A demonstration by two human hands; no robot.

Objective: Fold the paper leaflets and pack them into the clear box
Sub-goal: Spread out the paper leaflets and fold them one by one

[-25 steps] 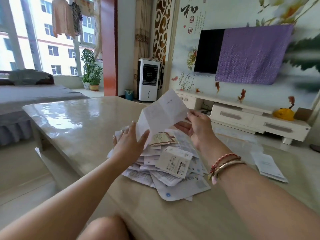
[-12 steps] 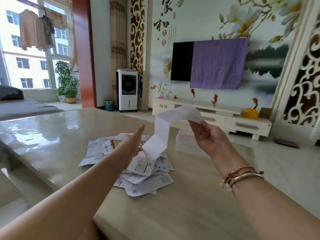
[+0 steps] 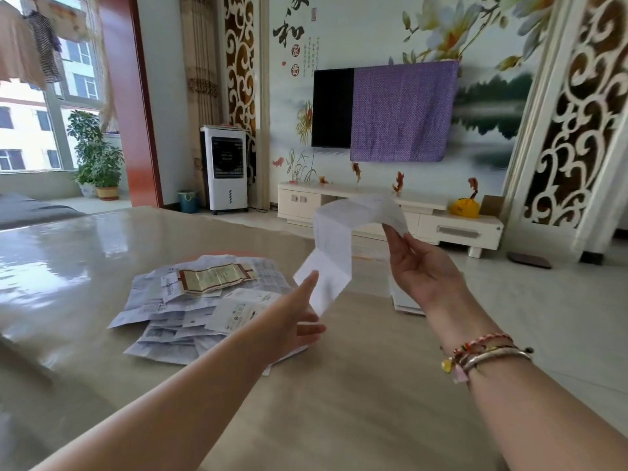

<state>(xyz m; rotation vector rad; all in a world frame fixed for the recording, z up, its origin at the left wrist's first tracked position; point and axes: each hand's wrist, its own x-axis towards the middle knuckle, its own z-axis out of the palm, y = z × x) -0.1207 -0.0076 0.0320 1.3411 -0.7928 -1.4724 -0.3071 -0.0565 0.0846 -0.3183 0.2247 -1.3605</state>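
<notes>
A long white leaflet [image 3: 334,246] hangs unfolded in the air above the table. My right hand [image 3: 421,270] pinches its upper end, palm turned toward me. My left hand [image 3: 292,321] reaches toward the dangling lower end with straight fingers; the index fingertip is at the paper's edge and grips nothing. A loose pile of printed leaflets [image 3: 190,307] lies on the beige table [image 3: 339,402] to the left of my left hand, with a brown-and-gold slip on top. The clear box [image 3: 402,302] stands on the table, mostly hidden behind my right hand.
The table's right edge runs close behind my right forearm, with tiled floor beyond it. A white TV cabinet [image 3: 458,229] and a wall-mounted TV half covered by purple cloth stand at the far wall. A white air cooler [image 3: 226,168] is at the back left.
The leaflet has opened from a folded sheet into a long hanging strip. My left hand let go of it and now reaches for its lower end. The view has turned right.
</notes>
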